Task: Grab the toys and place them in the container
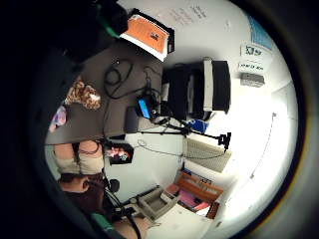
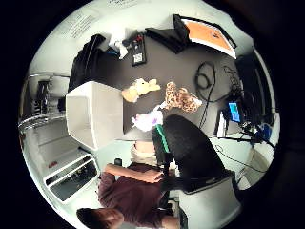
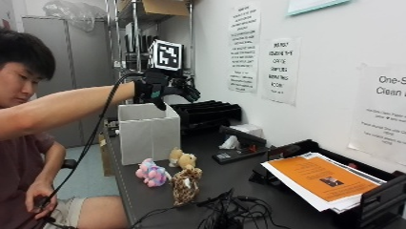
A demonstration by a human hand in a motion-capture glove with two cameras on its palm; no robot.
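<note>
Hand (image 3: 166, 90) raised above container (image 3: 149, 133), fingers (image 3: 187, 91) released, grasping nothing; likely drop position. Three toys wait beside container: pink (image 3: 153, 172), tan (image 3: 182, 158), spotted (image 3: 185, 184).

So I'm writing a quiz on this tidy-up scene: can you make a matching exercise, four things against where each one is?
Things:
1. gloved right hand
2. white container
3. spotted toy
4. orange-covered booklet

Places:
A. on the table, beside the pink and purple toy
B. on the black tray at the table's end
C. raised in the air above the container
D. standing on the table, behind the toys

Pairs: 1-C, 2-D, 3-A, 4-B
</note>
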